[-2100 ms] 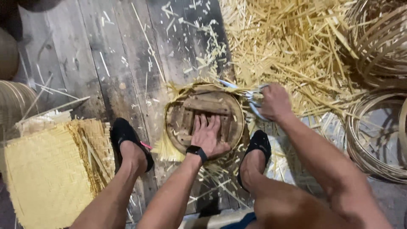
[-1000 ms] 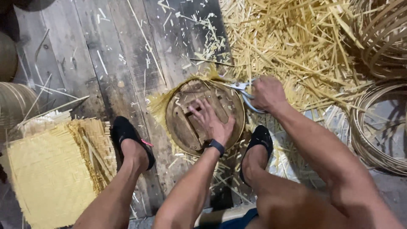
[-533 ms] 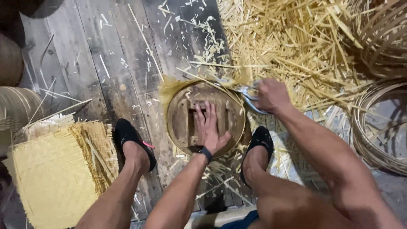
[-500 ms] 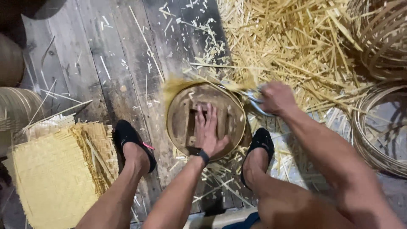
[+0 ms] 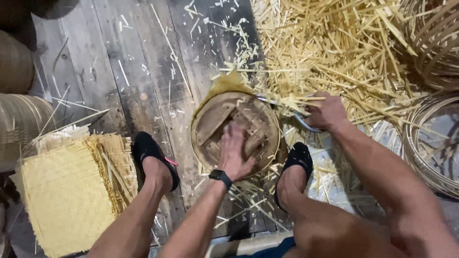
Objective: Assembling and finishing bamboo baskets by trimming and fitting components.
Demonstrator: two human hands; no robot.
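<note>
- the dark, weathered wooden plank floor (image 5: pixel 143 71) carries everything, littered with pale cuttings.
- a big loose heap of yellow bamboo strips (image 5: pixel 334 52) lies at the upper right, with coiled bamboo hoops (image 5: pixel 430 138) at its right edge.
- a flat woven yellow bamboo mat (image 5: pixel 67 191) lies at the lower left, beside the person's left foot.
- the round woven bamboo tray fitted over a wooden form (image 5: pixel 235 134) sits on the floor between the two black shoes; against the earlier views it has turned, and its frayed yellow edge now points up and away.
- the left hand (image 5: pixel 236 153) presses flat on the form, fingers spread, holding it down.
- the right hand (image 5: pixel 325 112) has its fingers closed around metal scissors (image 5: pixel 291 107), whose blades now meet the tray's upper right rim; trimming looks to have moved along the edge.
</note>
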